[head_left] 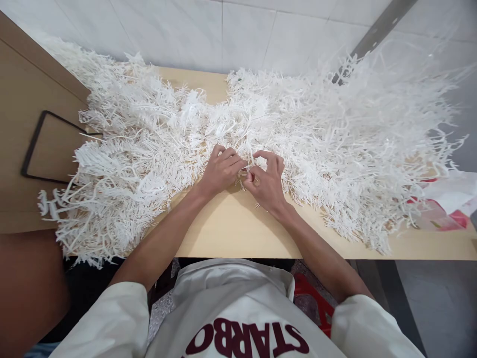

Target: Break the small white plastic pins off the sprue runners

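Observation:
A large heap of white branched plastic strands (pixel 160 144) spreads over the table in front of me. At its near edge, my left hand (pixel 223 170) is closed, with thumb and fingers pinched on a thin white plastic strand (pixel 250 158). Close beside it, my right hand (pixel 267 185) has its index finger curled and its thumb bent in toward the same strand. The fingertips of both hands almost meet. Exactly what lies between the right fingertips is too small to make out. More strands surround both hands at the back and sides.
The heap covers much of the pale wooden table (pixel 223 223). A brown panel with a black metal loop (pixel 33 144) stands at left. Red-and-white plastic bags (pixel 443 214) lie at right. A tiled wall (pixel 246 35) is behind. Another person's limb (pixel 30 293) shows at lower left.

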The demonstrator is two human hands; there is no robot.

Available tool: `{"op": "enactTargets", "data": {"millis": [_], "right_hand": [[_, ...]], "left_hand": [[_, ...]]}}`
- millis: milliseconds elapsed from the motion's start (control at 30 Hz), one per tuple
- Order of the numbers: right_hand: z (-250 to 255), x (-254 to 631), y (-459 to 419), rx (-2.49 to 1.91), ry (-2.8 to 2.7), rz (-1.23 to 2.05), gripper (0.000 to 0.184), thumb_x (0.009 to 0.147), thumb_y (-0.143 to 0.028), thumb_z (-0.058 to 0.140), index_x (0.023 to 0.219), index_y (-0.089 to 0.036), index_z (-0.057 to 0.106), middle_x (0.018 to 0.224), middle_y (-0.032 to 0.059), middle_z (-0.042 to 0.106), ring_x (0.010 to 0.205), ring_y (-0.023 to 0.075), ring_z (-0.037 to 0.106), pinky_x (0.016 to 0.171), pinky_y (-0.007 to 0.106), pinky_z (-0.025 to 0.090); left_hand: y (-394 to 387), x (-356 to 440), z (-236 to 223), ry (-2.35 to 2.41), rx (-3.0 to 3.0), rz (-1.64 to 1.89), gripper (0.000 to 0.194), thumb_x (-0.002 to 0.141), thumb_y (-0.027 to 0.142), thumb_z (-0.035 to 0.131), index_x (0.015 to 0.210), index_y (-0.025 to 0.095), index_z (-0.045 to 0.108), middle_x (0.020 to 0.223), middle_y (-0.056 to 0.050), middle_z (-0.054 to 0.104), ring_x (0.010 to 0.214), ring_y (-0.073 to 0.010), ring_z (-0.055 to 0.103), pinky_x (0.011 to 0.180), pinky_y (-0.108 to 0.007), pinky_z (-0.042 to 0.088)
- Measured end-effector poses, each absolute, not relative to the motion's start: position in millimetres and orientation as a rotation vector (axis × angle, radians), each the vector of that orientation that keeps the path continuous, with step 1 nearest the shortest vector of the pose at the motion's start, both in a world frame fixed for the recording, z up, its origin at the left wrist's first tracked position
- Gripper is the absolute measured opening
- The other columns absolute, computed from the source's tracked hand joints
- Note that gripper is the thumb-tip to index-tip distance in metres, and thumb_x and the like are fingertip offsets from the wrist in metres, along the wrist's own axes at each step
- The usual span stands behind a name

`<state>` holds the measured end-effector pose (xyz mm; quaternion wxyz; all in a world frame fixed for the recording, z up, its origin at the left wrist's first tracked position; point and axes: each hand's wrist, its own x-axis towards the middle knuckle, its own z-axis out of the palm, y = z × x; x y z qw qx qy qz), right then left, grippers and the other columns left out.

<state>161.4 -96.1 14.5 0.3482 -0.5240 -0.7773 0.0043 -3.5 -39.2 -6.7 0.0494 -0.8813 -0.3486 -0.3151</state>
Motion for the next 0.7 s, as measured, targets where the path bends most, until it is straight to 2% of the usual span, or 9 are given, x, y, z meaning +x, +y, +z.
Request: {"op": "enactTargets", "data": {"millis": [100, 200, 333, 433, 500, 600, 700], "right_hand": [[16, 160, -108, -1.139, -2.163, 0.054, 0.013, 0.072, -0.016, 0.052, 0.06, -0.02, 0.048, 0.111, 0.0059, 0.054, 0.107, 0.025, 0.047, 0.089, 0.045, 0.035], [18, 161, -113, -1.018, -2.187, 0.079, 0.01, 0.078, -0.02, 0.05, 0.07, -0.023, 0.054, 0.101, 0.0057, 0.057, 0.099, 0.022, 0.051, 0.085, 0.041, 0.038], [21, 177, -96, -1.345, -1.803, 0.101, 0.02, 0.091, -0.034, 0.042, 0.088, -0.024, 0.06, 0.081, 0.0032, 0.057, 0.078, 0.0171, 0.053, 0.08, 0.038, 0.04], [22, 188, -84, -1.487, -1.571, 0.101, 0.032, 0.092, -0.044, 0.041, 0.115, -0.026, 0.054, 0.089, 0.0031, 0.058, 0.08, 0.0168, 0.053, 0.081, 0.037, 0.04], [20, 188, -83, -1.481, -1.666, 0.054, 0.032, 0.091, -0.047, 0.044, 0.111, -0.025, 0.056, 0.089, 0.003, 0.06, 0.082, 0.0169, 0.054, 0.08, 0.035, 0.039], [15, 180, -86, -1.437, -2.004, 0.042, 0.029, 0.091, -0.048, 0.046, 0.091, -0.023, 0.061, 0.074, 0.0003, 0.062, 0.076, 0.0156, 0.055, 0.076, 0.033, 0.035], [14, 172, -88, -1.478, -2.077, 0.157, 0.032, 0.091, -0.05, 0.044, 0.088, -0.022, 0.06, 0.074, -0.0004, 0.064, 0.075, 0.015, 0.056, 0.076, 0.032, 0.033]], "left_hand": [[-32, -15, -7, -1.154, -2.604, -0.96, 0.033, 0.098, 0.025, 0.031, 0.081, 0.024, 0.061, 0.073, 0.0, 0.066, 0.081, -0.0167, 0.051, 0.078, -0.04, 0.032], [-30, -24, -8, -1.285, -2.51, -1.011, 0.036, 0.098, 0.023, 0.028, 0.083, 0.025, 0.061, 0.075, 0.0, 0.067, 0.08, -0.0167, 0.051, 0.079, -0.042, 0.033], [-35, -20, -9, -1.134, -2.622, -0.957, 0.028, 0.095, 0.017, 0.034, 0.091, 0.025, 0.061, 0.084, 0.0, 0.069, 0.089, -0.0172, 0.055, 0.083, -0.04, 0.033], [-39, -13, -9, -1.084, -2.637, -0.952, 0.028, 0.094, 0.013, 0.036, 0.096, 0.025, 0.061, 0.087, -0.001, 0.07, 0.093, -0.0168, 0.057, 0.084, -0.04, 0.033], [-42, -10, -7, -1.042, -2.578, -0.974, 0.024, 0.094, 0.015, 0.039, 0.099, 0.025, 0.06, 0.086, -0.001, 0.07, 0.092, -0.0166, 0.058, 0.084, -0.039, 0.033], [-46, -7, -5, -0.902, -2.491, -1.021, 0.018, 0.093, 0.016, 0.043, 0.099, 0.022, 0.059, 0.078, 0.0, 0.07, 0.089, -0.0153, 0.06, 0.082, -0.036, 0.034], [-50, -4, -2, -0.804, -2.464, -1.087, 0.016, 0.092, 0.013, 0.045, 0.1, 0.019, 0.057, 0.076, -0.001, 0.069, 0.087, -0.0133, 0.063, 0.08, -0.034, 0.035]]}}
